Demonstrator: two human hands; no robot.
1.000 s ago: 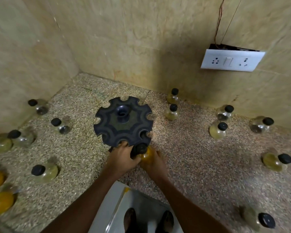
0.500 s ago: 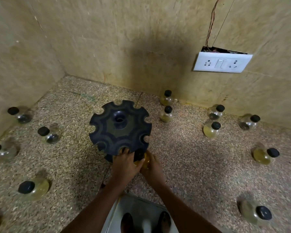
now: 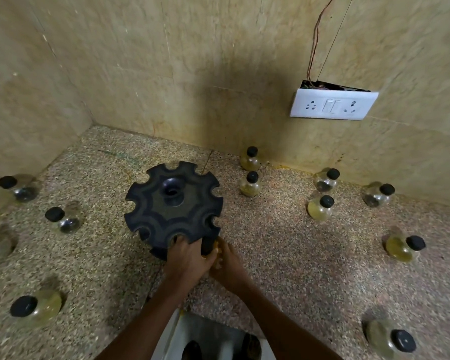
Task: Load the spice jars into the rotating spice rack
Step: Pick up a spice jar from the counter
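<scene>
Hands meet at the near edge of the black rotating spice rack [image 3: 173, 213] on the speckled floor [image 3: 283, 255]. Left hand [image 3: 186, 261] fingers grip the rack's rim; right hand [image 3: 229, 266] fingers close around a yellow spice jar [image 3: 211, 247], black cap at a rim notch. Other jars stand scattered around.

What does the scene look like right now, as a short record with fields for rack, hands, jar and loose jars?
rack: black plastic rotating spice rack, upright on the speckled stone floor, visible slots empty
left hand: gripping the rack's near rim
right hand: holding a yellow-filled glass jar with black cap at a near slot
loose jars: scattered on the floor on both sides
</scene>
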